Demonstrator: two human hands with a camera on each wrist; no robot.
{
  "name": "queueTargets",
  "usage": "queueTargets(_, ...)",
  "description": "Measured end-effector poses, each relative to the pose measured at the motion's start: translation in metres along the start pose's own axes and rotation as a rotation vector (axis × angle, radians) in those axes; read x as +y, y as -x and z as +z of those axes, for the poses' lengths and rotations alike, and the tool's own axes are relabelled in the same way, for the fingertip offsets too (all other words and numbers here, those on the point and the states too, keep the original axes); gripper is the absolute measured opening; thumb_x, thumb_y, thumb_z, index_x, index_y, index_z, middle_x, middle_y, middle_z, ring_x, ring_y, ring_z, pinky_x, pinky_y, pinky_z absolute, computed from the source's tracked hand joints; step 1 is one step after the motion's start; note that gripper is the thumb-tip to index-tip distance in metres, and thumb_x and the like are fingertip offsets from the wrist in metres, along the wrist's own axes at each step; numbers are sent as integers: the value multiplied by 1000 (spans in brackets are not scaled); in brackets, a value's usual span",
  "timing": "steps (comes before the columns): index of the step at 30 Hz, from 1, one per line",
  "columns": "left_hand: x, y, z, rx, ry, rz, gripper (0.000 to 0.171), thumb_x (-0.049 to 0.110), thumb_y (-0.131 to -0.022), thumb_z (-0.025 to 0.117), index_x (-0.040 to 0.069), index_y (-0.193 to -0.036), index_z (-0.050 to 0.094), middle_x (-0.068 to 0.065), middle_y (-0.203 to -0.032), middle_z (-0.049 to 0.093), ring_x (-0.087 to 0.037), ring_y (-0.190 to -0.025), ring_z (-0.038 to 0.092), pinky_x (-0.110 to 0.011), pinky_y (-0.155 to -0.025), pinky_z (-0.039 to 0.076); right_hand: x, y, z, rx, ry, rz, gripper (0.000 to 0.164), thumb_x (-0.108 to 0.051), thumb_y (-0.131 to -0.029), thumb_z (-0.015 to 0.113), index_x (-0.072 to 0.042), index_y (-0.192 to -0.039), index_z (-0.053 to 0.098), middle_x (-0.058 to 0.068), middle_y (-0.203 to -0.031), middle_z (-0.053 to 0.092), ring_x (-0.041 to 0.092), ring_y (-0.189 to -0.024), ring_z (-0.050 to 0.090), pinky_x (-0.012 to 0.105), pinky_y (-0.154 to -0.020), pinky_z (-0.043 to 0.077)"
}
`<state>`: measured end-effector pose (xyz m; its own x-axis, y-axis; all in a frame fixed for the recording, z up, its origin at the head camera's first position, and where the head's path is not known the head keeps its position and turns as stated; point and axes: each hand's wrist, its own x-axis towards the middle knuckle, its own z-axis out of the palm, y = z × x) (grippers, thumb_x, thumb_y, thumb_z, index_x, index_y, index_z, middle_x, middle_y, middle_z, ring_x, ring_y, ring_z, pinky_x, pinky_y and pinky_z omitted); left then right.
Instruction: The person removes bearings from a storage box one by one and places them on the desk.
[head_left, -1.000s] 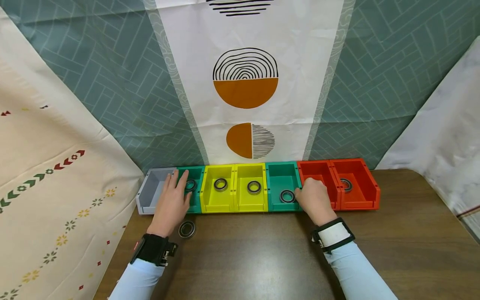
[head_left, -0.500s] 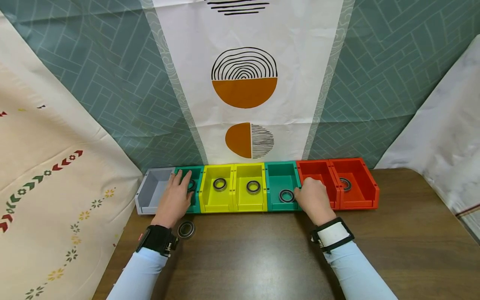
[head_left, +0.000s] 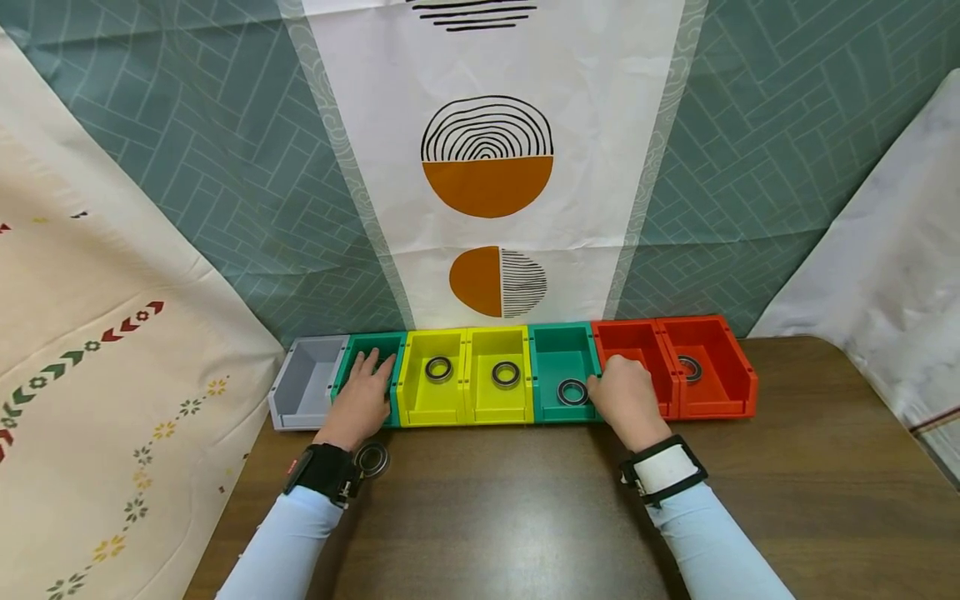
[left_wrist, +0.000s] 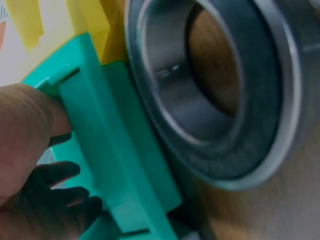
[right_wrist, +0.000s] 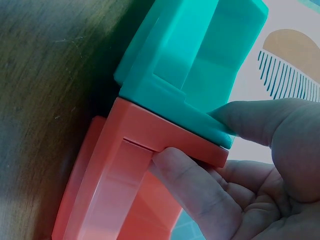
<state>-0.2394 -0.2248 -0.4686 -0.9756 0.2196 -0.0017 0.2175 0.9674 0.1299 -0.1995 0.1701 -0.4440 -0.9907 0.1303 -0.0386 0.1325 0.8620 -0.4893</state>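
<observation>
At the far edge of the surface (head_left: 480, 508), I have my left hand (head_left: 358, 406) in the left green bin (left_wrist: 102, 120), fingers apart; what they touch inside I can't see. My right hand (head_left: 628, 398) has its fingers clamped on the right green bin (right_wrist: 170, 65) and red bin (right_wrist: 120, 170) where they meet. The loose ring (left_wrist: 260, 112) lies toward the surface's left edge.

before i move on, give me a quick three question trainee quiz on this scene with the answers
1. How many yellow bins are in the row?
2. True or false: the right hand pinches the adjoining walls of a green bin and a red bin.
3. The ring nearest the left wrist strap lies: A in the grey bin; B on the table; C in a yellow bin.

Key: 1. Two. 2. True. 3. B.
</observation>
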Motion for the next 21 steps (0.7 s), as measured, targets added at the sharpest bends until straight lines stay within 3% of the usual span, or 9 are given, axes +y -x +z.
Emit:
queueTargets(9,-3,-7,7,-75,76,-59,67,1,-86,44,11,-148,22,-22,-150,11,-44,-135,5,-55,-103,16,-1,1,0,0,-4,2,31,-25,-88,59,-6,-66,52,8,-55,46,20,-47,48,28,-44,41)
queueTargets(15,-5,-12,11,-83,89,-90,66,2,-87,47,11,-148,23,-22,-150,13,-42,-135,8,-54,-103,16,0,1,0,9,-3,-10,31,-25,-88,59,-6,-65,52,7,-54,46,19,-47,47,28,-44,41)
queueTargets(21,-5,-15,12,-73,75,-74,59,10,-92,47,8,-147,25,-25,-148,17,-43,-134,12,-52,-104,16,0,0,1,10,0,-7,30,-25,-88,59,-6,-65,52,7,-54,46,19,-47,48,28,-44,41)
